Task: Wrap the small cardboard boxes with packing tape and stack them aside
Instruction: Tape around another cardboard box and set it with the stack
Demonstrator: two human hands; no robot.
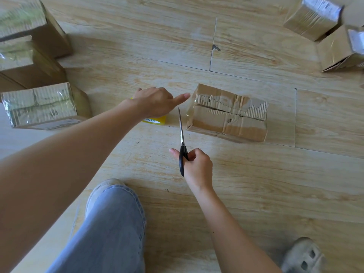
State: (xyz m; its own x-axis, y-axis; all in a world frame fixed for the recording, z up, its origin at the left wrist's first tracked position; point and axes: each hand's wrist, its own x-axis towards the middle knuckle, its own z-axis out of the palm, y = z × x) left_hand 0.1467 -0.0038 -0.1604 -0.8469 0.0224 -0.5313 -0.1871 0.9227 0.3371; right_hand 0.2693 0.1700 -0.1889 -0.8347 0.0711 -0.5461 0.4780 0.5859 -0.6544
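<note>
Presently the cardboard box (228,115) sits on the wood floor (256,184), directly ahead of the person, its torn top partly taped. The left hand (155,101) is curled over the yellow tape roll (155,121), forefinger stretched toward the box's left end. The right hand (198,167) grips the scissors (182,142), blades aimed between roll and box. Assessment: light, stiff-walled, slick where taped, weak along the torn seam. Hold it by opposite side walls.

Cardboard box (228,115), mid-floor: lies flat, clear tape over a torn, scuffed top. Yellow tape roll (155,120) just left of it, mostly hidden. Taped boxes (43,105) grouped at floor's left edge; further boxes (313,18) at far-right corner.
</note>
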